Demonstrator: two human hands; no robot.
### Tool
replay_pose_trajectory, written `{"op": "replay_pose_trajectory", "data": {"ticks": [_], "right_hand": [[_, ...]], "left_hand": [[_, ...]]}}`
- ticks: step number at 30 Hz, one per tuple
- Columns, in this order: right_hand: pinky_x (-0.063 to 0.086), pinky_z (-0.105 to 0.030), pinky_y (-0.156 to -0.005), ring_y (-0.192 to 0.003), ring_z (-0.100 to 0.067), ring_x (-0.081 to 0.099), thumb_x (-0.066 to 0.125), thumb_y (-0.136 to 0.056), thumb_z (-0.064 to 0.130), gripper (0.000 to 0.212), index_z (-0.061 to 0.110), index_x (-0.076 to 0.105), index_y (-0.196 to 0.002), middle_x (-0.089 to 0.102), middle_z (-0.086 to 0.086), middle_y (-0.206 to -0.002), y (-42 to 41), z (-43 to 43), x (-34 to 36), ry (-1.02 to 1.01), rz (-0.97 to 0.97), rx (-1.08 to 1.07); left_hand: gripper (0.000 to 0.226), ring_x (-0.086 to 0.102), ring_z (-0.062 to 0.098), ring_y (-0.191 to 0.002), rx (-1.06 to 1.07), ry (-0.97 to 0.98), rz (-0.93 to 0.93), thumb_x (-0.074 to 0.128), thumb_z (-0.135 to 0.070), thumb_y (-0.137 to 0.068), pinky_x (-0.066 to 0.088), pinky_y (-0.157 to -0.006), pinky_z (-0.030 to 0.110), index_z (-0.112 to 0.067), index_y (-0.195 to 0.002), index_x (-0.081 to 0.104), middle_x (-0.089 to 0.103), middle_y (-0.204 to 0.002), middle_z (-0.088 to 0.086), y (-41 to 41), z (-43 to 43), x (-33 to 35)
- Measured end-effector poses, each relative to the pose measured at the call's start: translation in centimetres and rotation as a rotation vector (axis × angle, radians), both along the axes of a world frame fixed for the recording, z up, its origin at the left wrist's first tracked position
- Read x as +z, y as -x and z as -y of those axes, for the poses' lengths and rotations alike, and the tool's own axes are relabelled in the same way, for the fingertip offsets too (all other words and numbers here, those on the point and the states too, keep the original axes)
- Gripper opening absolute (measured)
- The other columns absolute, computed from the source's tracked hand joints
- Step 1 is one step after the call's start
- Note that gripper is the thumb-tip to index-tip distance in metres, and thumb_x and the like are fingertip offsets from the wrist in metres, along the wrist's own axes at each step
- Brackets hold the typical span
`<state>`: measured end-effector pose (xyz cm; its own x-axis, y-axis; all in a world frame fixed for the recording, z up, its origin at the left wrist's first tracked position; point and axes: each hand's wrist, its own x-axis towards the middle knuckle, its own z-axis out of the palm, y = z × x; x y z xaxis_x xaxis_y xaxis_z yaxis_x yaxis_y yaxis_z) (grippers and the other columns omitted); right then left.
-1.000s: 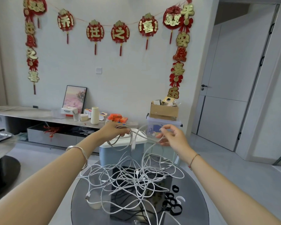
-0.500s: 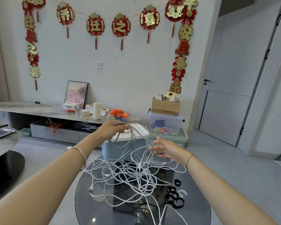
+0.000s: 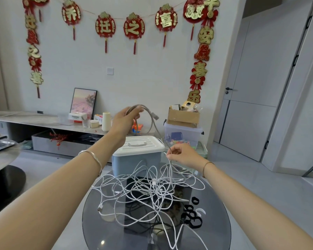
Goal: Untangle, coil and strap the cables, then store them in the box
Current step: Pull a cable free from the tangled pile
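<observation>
Left hand (image 3: 124, 121) was raised higher, fingers curled round grey cable (image 3: 155, 116); its strand was pinched lower by right hand (image 3: 183, 154). Extraction from white tangle (image 3: 148, 188) judged underway.

Cable pile (image 3: 152, 188), mid-table: all white. Lifted cable (image 3: 154, 115): beige-grey, braided weave. Box (image 3: 135, 160): pale blue body. Lid (image 3: 143, 144): white, ribbed lines. Table (image 3: 215, 204): dark smoked glass, glossy. Straps (image 3: 193, 221) near the table's right edge: black, plus one white strap (image 3: 201, 211). Wall hangings (image 3: 134, 27): red with gold characters. Bracelet (image 3: 92, 156): silver.
</observation>
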<state>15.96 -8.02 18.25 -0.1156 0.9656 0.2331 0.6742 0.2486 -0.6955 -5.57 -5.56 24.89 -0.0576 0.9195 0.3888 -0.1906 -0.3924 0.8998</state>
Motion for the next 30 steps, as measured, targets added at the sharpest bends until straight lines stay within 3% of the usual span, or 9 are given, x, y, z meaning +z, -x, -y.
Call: {"op": "replay_pose_trajectory", "data": {"ticks": [3,5,9,11,14,18,25,28,30], "right_hand": [[0.05,-0.019,-0.063,-0.065,-0.011,0.058,0.068,-0.085,0.012,0.013,0.001,0.072,-0.091,0.07,-0.01,-0.077,0.7,-0.3,1.4,-0.066,-0.073,-0.04],[0.046,-0.011,-0.053,-0.057,-0.005,0.06,0.072,-0.082,0.014,0.011,0.005,0.074,-0.09,0.07,-0.006,-0.072,0.9,-0.4,3.9,-0.126,-0.175,-0.057],[0.048,-0.016,-0.054,-0.057,-0.005,0.064,0.074,-0.079,0.005,0.008,0.004,0.07,-0.085,0.07,-0.004,-0.073,1.1,-0.3,9.8,-0.279,-0.479,-0.08],[0.049,-0.02,-0.055,-0.056,-0.008,0.066,0.075,-0.078,0.004,0.009,0.009,0.067,-0.077,0.07,-0.007,-0.075,1.3,-0.1,11.6,-0.29,-0.46,-0.091],[0.055,-0.026,-0.06,-0.057,-0.012,0.068,0.074,-0.078,0.001,0.014,0.01,0.063,-0.075,0.07,-0.011,-0.08,2.0,0.2,12.0,-0.256,-0.388,-0.079],[0.057,-0.032,-0.067,-0.057,-0.012,0.068,0.073,-0.078,0.001,0.012,0.009,0.064,-0.078,0.07,-0.008,-0.074,2.7,0.5,11.1,-0.268,-0.373,-0.071],[0.052,-0.021,-0.058,-0.067,-0.014,0.064,0.069,-0.085,0.01,0.015,0.001,0.064,-0.095,0.067,-0.008,-0.081,2.7,0.8,9.4,-0.282,-0.538,-0.117],[0.054,-0.018,-0.059,-0.067,-0.009,0.065,0.06,-0.092,0.019,0.013,0.01,0.067,-0.086,0.07,-0.003,-0.082,2.8,1.0,8.0,-0.213,-0.574,-0.101],[0.055,-0.02,-0.065,-0.068,-0.009,0.068,0.052,-0.097,0.022,0.021,0.011,0.066,-0.085,0.073,-0.005,-0.086,2.6,1.2,7.4,-0.173,-0.632,-0.074]], "left_hand": [[0.014,0.033,0.004,-0.043,0.041,-0.026,0.026,0.058,-0.028,-0.093,0.028,-0.039,0.016,-0.022,-0.082,0.066,0.048,-0.066,-0.006,-0.4,0.1,2.3],[0.015,0.034,0.006,-0.048,0.092,-0.052,-0.06,0.058,-0.029,-0.093,0.026,-0.045,0.02,-0.024,-0.081,0.065,0.051,-0.066,-0.007,0.1,-0.2,3.5],[0.024,0.039,0.006,-0.048,0.091,-0.084,-0.418,0.059,-0.029,-0.092,0.029,-0.04,0.013,-0.007,-0.088,0.069,0.053,-0.067,-0.002,0.4,-0.5,4.0],[0.033,0.04,0.012,-0.055,0.06,-0.094,-0.491,0.061,-0.028,-0.091,0.031,-0.044,0.013,0.004,-0.089,0.068,0.052,-0.066,0.001,-0.3,-0.2,3.3],[0.035,0.039,0.016,-0.067,-0.057,-0.07,-0.492,0.069,-0.036,-0.084,0.032,-0.063,0.025,-0.006,-0.07,0.062,0.045,-0.068,0.007,-1.3,0.6,1.8],[0.04,0.033,0.012,-0.059,-0.12,0.022,-0.539,0.075,-0.055,-0.071,0.026,-0.05,0.021,-0.023,-0.059,0.053,0.039,-0.064,0.001,-2.1,1.2,0.2],[0.026,0.043,0.002,-0.049,-0.093,0.01,-0.403,0.071,-0.038,-0.082,0.029,-0.04,0.006,-0.014,-0.075,0.068,0.052,-0.06,-0.006,-2.6,1.2,-0.3],[0.02,0.048,-0.005,-0.044,-0.1,0.043,-0.404,0.068,-0.037,-0.085,0.03,-0.039,0.007,-0.02,-0.077,0.074,0.056,-0.049,-0.019,-2.6,1.4,0.1],[0.019,0.043,0.003,-0.046,-0.061,0.072,-0.379,0.068,-0.033,-0.085,0.029,-0.04,0.013,-0.022,-0.068,0.069,0.052,-0.051,-0.013,-2.5,1.3,0.0]]}}
